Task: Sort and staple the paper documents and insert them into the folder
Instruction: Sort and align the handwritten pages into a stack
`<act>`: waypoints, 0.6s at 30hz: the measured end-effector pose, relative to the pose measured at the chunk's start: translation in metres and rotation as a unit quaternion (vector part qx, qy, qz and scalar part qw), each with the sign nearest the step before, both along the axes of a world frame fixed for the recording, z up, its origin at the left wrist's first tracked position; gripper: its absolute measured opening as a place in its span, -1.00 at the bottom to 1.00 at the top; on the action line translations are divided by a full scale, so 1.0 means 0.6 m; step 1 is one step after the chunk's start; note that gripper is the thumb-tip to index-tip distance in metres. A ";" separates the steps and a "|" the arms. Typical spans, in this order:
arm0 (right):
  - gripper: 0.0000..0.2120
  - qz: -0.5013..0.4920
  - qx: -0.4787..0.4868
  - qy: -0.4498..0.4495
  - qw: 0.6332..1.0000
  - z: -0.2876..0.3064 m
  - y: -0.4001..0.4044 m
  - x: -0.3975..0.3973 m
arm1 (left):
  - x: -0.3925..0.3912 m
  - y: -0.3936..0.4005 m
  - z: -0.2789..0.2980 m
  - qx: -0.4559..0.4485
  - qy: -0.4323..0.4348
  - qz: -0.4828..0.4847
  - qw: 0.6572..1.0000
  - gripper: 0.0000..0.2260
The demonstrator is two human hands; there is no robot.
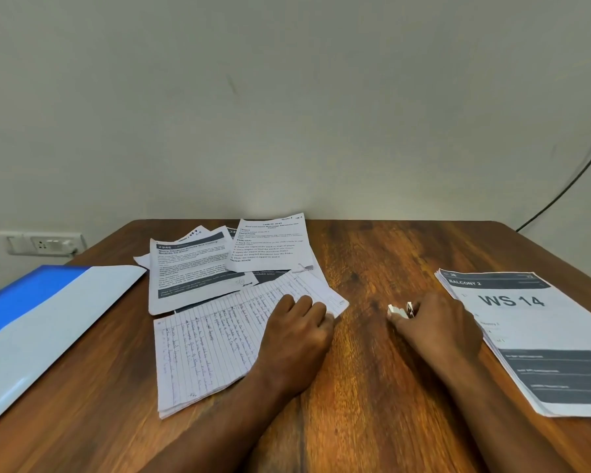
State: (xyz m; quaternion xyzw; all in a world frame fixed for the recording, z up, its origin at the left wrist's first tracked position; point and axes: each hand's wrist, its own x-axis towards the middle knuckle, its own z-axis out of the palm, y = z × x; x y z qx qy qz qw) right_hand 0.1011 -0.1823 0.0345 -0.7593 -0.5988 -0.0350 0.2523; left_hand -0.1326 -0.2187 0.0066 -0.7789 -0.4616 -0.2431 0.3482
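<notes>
The lined handwritten sheets (215, 339) lie as a thin stack under the left hand (297, 332), whose curled fingers rest on their far right corner, seemingly pinning it down. Just beyond that hand, printed pages (198, 268) lie fanned and overlapping, still unsorted, with an instruction sheet (270, 244) on top at the far side. A short way to the right, the right hand (437, 322) pinches a small white object (398, 310); it is blurred, and may be a little stapler or clip, I cannot tell which. Right of that hand sits a squared stack headed "WS 14" (533, 339), which looks already gathered. Well to the left of the left hand, the blue folder (45, 322) lies on the wooden tabletop (372, 268), closed as far as I can see. By my judgement the work is partway: one pile collected, the middle papers still to sort, and the folder not yet filled.
</notes>
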 end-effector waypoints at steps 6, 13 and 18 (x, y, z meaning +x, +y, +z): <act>-0.60 0.149 0.113 0.177 0.966 0.015 -0.021 -0.042 | 0.000 -0.001 0.003 0.016 -0.010 -0.004 1.000 -0.87; -0.84 0.248 0.053 0.258 0.932 -0.007 -0.022 -0.100 | 0.003 -0.002 0.003 0.053 -0.004 -0.031 0.998 -0.92; -0.89 0.227 0.074 0.302 0.923 -0.015 -0.014 -0.089 | 0.013 -0.004 0.000 0.023 -0.024 -0.025 0.999 -0.91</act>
